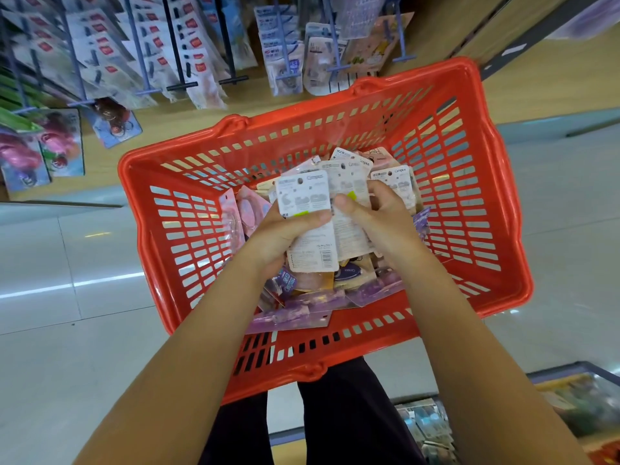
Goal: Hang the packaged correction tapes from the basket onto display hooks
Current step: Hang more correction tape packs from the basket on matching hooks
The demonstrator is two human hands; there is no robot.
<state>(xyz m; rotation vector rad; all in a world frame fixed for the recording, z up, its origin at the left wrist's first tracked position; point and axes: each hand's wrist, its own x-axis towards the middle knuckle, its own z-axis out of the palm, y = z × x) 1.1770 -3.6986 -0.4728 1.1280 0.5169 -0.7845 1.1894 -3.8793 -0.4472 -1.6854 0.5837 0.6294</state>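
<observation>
A red plastic basket (476, 203) sits below me on the floor, holding several packaged correction tapes. Inside it, my left hand (285, 233) grips a white-backed correction tape pack (303, 196), thumb across its face. Beside it my right hand (379, 216) holds a fanned bunch of similar packs (392, 181), fingers curled round them. Purple and pink packs (318, 302) lie loose on the basket bottom. Display hooks (285, 45) with hanging stationery packs run along the shelf wall at the top.
Blue and black hook arms (181, 85) jut out from the wooden display wall. Pink packs (53, 146) hang at the left. Pale tiled floor (67, 280) surrounds the basket. A low shelf edge with goods (577, 404) is at the bottom right.
</observation>
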